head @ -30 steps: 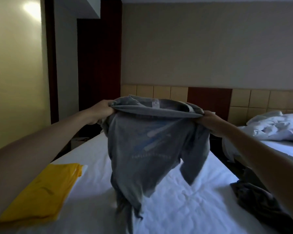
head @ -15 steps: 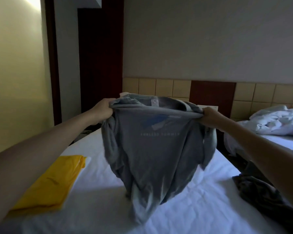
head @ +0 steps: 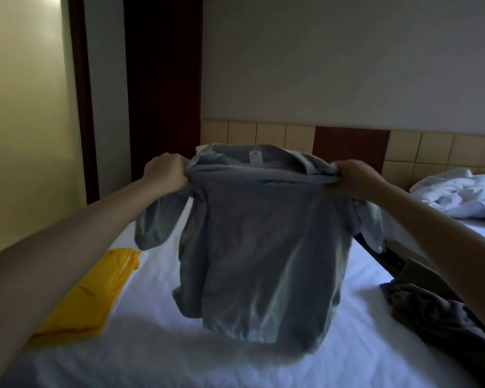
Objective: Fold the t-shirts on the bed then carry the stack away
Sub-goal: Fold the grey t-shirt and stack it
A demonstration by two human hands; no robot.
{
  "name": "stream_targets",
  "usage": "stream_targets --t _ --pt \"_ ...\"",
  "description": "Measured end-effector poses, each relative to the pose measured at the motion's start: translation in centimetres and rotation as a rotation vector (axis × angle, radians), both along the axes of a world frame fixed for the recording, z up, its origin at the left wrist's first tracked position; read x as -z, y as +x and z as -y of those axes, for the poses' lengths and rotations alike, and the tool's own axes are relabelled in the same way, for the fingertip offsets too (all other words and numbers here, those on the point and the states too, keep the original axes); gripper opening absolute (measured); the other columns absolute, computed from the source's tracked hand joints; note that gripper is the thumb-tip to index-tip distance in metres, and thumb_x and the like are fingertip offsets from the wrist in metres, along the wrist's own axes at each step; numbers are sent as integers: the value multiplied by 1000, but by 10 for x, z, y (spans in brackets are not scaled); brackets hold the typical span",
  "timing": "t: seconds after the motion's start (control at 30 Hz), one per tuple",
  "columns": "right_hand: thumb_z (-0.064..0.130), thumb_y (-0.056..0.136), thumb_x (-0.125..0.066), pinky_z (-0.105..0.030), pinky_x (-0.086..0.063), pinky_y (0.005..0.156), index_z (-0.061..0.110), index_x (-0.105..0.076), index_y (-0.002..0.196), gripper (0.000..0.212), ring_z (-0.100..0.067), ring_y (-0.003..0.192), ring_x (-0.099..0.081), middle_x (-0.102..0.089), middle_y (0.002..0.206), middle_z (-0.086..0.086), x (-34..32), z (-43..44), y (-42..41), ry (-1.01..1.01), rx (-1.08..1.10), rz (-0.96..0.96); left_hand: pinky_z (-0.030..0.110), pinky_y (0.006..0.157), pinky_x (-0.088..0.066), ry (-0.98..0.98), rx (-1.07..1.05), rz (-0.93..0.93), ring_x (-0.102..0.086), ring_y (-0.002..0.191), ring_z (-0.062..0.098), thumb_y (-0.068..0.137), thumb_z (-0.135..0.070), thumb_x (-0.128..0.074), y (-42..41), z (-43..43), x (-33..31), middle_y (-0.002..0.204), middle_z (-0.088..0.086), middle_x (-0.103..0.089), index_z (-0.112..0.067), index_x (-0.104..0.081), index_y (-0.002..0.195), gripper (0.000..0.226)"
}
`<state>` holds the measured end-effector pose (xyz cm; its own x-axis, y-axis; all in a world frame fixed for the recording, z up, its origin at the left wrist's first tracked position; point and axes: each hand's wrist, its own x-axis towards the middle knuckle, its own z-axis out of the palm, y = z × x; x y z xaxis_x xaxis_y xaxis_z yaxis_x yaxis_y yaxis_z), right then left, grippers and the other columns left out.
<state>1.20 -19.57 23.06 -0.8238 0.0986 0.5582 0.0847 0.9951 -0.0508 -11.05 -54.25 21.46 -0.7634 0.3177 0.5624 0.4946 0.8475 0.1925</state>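
Here, both arms reached out over the bed (head: pixel 151 354), whose white sheet filled the lower part of the view. The left hand (head: pixel 167 175) had its fingers curled tight round a bunched shoulder of the grey t-shirt (head: pixel 263 247). The right hand (head: pixel 356 177) gripped the other shoulder in the same way, so the top edge ran taut and roughly level between the two fists. The shirt hung in the air above the middle of the mattress, its body falling in loose folds. Blur smeared the lower hem, and whether that hem brushed the sheet could not be told. A small white label (head: pixel 254 157) showed inside the collar, facing the camera. One sleeve drooped below the left wrist, the other below the right forearm.

On the left side of the bed, just beside the left forearm, lay a yellow t-shirt (head: pixel 87 298), flat and folded. At the right edge of the mattress a dark garment (head: pixel 437 320) sat in a crumpled heap, partly under the right arm. Well apart from it, at the far right, a rumpled heap of white bedding (head: pixel 459 194) was visible. Behind the shirt stood a red-brown headboard panel (head: pixel 350 144) flanked by tan squares (head: pixel 269 134), and a dark door (head: pixel 163 79) rose at the back left
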Motion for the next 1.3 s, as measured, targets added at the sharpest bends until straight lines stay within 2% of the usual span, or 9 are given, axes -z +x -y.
stream_targets --t 0.23,0.33,0.43,0.53,0.73,0.87,0.97,1.07,1.3 --pt "7 90 -59 -7 -37 52 5 -60 100 10 -2 69 -47 -55 80 2 32 -2 7 -531 -187 154 26 70 -45 142 296 401 -62 86 21 88 -27 -64 -8 6 25 87 4 -67 -9 -70 93 20" --pt "20 85 -67 -7 -37 60 16 -58 104 21 5 74 -47 -54 82 14 28 -8 13 -393 -214 236 25 77 -51 27 355 504 -65 84 9 60 -59 -77 -7 15 18 89 -6 -70 -24 -71 95 50" --pt "30 74 -78 -17 -39 76 24 -56 106 39 -4 82 -54 -58 89 15 34 -5 14 -166 -149 499 26 68 -50 -326 224 342 -62 73 6 66 -50 -80 -16 14 26 76 -10 -67 -32 -67 78 26" --pt "29 80 -70 -23 -41 73 11 -63 97 25 -19 86 -59 -62 87 -3 58 -12 -3 92 -21 530 18 55 -40 -349 224 337 -54 60 11 76 -32 -75 -22 0 44 60 -10 -57 -30 -56 60 26" --pt "12 85 -67 -23 -44 64 11 -60 75 12 -19 81 -57 -60 78 -3 97 -27 -25 -555 -132 422 27 77 -52 -96 305 619 -64 88 18 83 -33 -71 -50 -5 80 92 1 -69 -17 -70 93 19" --pt "25 79 -74 -18 -44 65 20 -62 80 13 -12 80 -59 -63 82 4 107 -33 -48 -511 -144 567 28 85 -54 -58 313 799 -67 93 14 63 -53 -77 -74 -11 89 100 -1 -72 -19 -69 106 55" --pt "24 78 -74 -23 -44 76 13 -63 96 23 -19 92 -59 -65 97 -4 113 -40 -77 -203 -88 595 21 72 -54 -143 274 860 -68 85 12 69 -38 -81 -97 -21 93 91 -2 -72 -23 -68 91 30" --pt "13 88 -60 -26 -37 77 11 -56 98 11 -24 98 -57 -61 103 -10 108 -51 -120 -64 -68 322 10 57 -43 -234 226 522 -63 80 18 77 -16 -73 -127 -44 85 75 -6 -61 -30 -55 71 24" --pt "7 87 -50 -34 -35 65 7 -54 97 11 -35 85 -58 -63 90 -16 66 -82 -193 116 124 -164 42 69 -50 -62 96 -216 -61 80 33 88 -17 -56 -184 -67 44 87 10 -64 -12 -60 96 10"
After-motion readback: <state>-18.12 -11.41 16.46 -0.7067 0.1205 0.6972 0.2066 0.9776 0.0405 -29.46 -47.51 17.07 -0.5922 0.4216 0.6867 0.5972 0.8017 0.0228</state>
